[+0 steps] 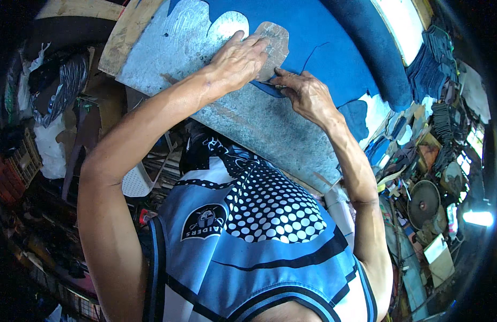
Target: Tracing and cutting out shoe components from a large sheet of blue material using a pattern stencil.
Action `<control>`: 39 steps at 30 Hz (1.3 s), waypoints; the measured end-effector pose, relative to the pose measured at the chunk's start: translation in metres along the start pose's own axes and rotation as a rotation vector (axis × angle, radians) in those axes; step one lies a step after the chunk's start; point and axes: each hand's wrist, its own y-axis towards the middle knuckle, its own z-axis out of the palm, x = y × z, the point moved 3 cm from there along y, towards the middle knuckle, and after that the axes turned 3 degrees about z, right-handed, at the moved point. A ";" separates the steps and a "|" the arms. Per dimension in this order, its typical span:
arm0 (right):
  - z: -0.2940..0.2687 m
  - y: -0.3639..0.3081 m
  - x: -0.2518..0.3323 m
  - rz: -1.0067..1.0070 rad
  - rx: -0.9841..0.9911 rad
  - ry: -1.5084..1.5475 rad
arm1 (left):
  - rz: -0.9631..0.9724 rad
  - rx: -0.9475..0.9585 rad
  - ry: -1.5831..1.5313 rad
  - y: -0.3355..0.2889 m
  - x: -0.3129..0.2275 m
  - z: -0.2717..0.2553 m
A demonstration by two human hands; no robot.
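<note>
A flat grey-brown template [277, 42] with a rounded end lies on a blue leather-like sheet [342, 67]. My left hand [236, 60] rests palm down on the template's left side, fingers stretched out. At its lower right corner, my right hand [307, 95] is closed in a pinch; what its fingers hold is hidden. A thin dark line curves across the blue sheet just beyond that hand. Beneath the sheet is a scratched grey metal board [248, 122], bare along its near edge and left side, where the blue sheet's edge is scalloped.
A thick blue roll [374, 51] bounds the sheet on the right. Stacks of dark cut pieces [439, 64] and heaped scraps fill the right side, near a round fan-like disc [423, 204]. A white perforated seat [136, 182] stands below the board, left.
</note>
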 end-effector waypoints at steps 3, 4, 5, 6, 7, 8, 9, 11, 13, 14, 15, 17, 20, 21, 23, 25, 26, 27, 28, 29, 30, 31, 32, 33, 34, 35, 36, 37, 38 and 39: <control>-0.008 0.005 -0.001 -0.020 0.037 0.011 | 0.001 -0.003 0.017 0.000 -0.001 0.001; -0.010 0.007 -0.002 -0.047 0.054 0.017 | 0.002 -0.005 0.015 0.000 -0.001 0.002; -0.011 0.009 -0.005 -0.047 0.055 0.015 | -0.005 -0.001 0.018 0.000 -0.002 0.003; -0.012 0.010 -0.007 -0.066 0.070 -0.011 | -0.013 0.003 0.022 0.001 -0.001 0.003; -0.012 0.012 -0.008 -0.084 0.084 -0.038 | -0.012 0.002 0.022 0.001 -0.001 0.003; -0.014 0.015 -0.009 -0.085 0.085 -0.038 | -0.007 -0.011 0.045 0.000 0.000 0.003; -0.016 0.018 -0.010 -0.051 0.142 -0.056 | -0.001 -0.023 0.069 0.000 0.000 0.002; -0.020 0.023 -0.010 -0.013 0.197 -0.076 | 0.005 -0.027 0.074 -0.001 0.000 0.001; -0.021 0.026 -0.010 0.019 0.265 -0.107 | 0.017 -0.033 0.080 -0.001 -0.001 0.001; -0.022 0.026 -0.010 0.027 0.259 -0.109 | 0.021 -0.028 0.069 -0.001 -0.001 0.000; -0.022 0.025 -0.009 0.020 0.258 -0.113 | 0.027 -0.023 0.059 0.000 -0.002 -0.001; -0.016 0.014 -0.008 0.037 0.238 -0.113 | 0.038 -0.013 0.042 0.002 -0.003 -0.001; 0.002 -0.016 0.010 0.150 0.006 -0.087 | 0.041 -0.027 0.008 0.002 0.000 0.005; 0.013 -0.028 0.018 0.205 -0.064 -0.028 | 0.032 -0.052 -0.015 0.002 0.000 0.005; 0.033 -0.041 0.041 0.392 -0.223 0.028 | 0.056 -0.048 -0.004 0.004 0.002 0.010; 0.047 -0.050 0.047 0.436 -0.309 0.082 | 0.067 -0.040 0.006 0.008 0.002 0.013; 0.052 -0.058 0.047 0.444 -0.359 0.095 | 0.071 -0.001 0.010 0.012 0.001 0.012; 0.057 -0.067 0.047 0.449 -0.409 0.108 | 0.073 0.036 0.015 0.016 -0.001 0.010; 0.062 -0.082 0.046 0.509 -0.375 0.107 | 0.073 0.086 0.015 0.019 -0.004 0.008; 0.067 -0.101 0.046 0.513 -0.383 0.100 | 0.080 0.078 0.016 0.021 -0.008 0.007; 0.071 -0.117 0.045 0.526 -0.435 0.154 | 0.092 0.112 -0.001 0.024 -0.009 0.007; 0.076 -0.129 0.046 0.535 -0.487 0.210 | 0.102 0.145 -0.016 0.027 -0.008 0.007; 0.076 -0.131 0.057 0.558 -0.514 0.260 | 0.101 0.147 0.001 0.027 -0.005 0.008; 0.076 -0.128 0.068 0.556 -0.529 0.271 | 0.139 0.123 0.007 0.028 -0.001 0.007; 0.077 -0.122 0.079 0.527 -0.491 0.222 | 0.175 0.100 0.015 0.029 0.003 0.006; 0.079 -0.116 0.089 0.502 -0.457 0.172 | 0.184 0.105 0.034 0.034 0.008 0.003; 0.087 -0.110 0.092 0.465 -0.421 0.139 | 0.198 0.156 -0.012 0.042 0.011 0.002; 0.095 -0.102 0.095 0.461 -0.441 0.153 | 0.208 0.209 -0.057 0.052 0.013 0.000; 0.102 -0.095 0.089 0.414 -0.420 0.069 | 0.191 0.273 0.020 0.069 0.013 0.010; 0.107 -0.087 0.091 0.382 -0.405 -0.001 | 0.196 0.279 0.036 0.074 0.009 0.008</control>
